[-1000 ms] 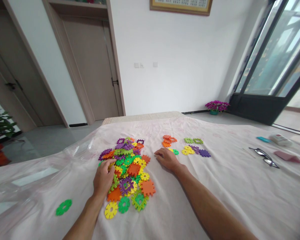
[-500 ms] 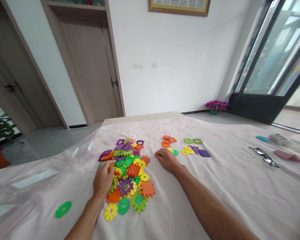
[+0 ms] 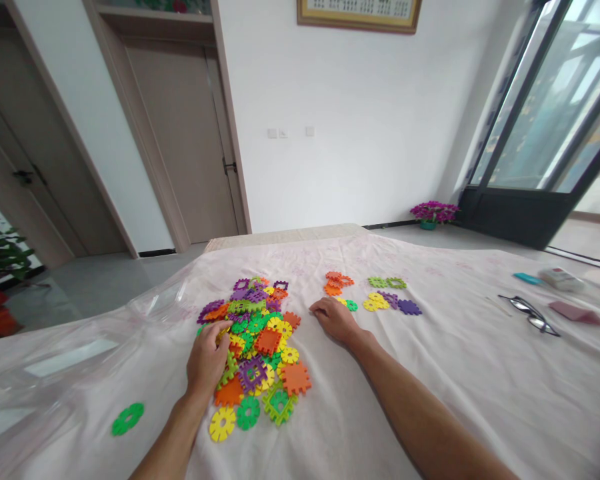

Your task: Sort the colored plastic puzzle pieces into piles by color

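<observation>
A heap of plastic interlocking pieces in orange, yellow, green and purple lies on the cloth in front of me. My left hand rests against the heap's left side, its fingers loosely bent over the edge pieces and holding none that I can see. To the right of the heap my right hand lies palm down on the cloth, fingers slightly curled with nothing visible in them. Just beyond it are a green disc, partly hidden yellow, and a small group of orange pieces.
Further right lie light-green squares, yellow discs and purple squares. A lone green disc sits left, near clear plastic packaging. Glasses, a reddish cloth and a white pack are at far right.
</observation>
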Motion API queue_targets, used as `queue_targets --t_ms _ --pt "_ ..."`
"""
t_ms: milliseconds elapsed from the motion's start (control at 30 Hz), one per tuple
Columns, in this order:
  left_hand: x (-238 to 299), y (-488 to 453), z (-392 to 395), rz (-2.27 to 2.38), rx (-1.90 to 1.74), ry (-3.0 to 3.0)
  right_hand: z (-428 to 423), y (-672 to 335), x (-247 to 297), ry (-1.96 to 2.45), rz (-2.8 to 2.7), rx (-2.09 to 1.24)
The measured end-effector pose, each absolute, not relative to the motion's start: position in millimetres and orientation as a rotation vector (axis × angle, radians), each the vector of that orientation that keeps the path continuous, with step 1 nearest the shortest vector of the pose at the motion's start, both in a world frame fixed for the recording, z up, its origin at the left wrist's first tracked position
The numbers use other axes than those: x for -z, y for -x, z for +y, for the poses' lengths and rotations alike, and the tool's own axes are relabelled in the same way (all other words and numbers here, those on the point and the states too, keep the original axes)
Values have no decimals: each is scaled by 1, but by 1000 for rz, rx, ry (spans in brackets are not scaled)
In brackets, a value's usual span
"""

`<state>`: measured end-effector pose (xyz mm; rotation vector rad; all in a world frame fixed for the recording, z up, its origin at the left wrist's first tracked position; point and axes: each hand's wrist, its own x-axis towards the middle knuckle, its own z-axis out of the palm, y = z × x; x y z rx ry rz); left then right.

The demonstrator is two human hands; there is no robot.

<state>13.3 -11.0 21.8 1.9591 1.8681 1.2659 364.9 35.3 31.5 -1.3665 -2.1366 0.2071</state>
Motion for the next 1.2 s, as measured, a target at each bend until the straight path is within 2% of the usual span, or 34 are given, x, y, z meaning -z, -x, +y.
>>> queue_targets --t_ms 233,633,1200 --pt "-22 -14 -11 1862 -1267 -1953 32 -364 -35 1323 -2135 -168" --pt "-23 -14 -12 1866 -1270 -1946 11 -328 -45 1027 -2334 -293" --pt "-22 -13 -11 1875 -1244 -1955 16 -334 -42 1225 -2282 -207"
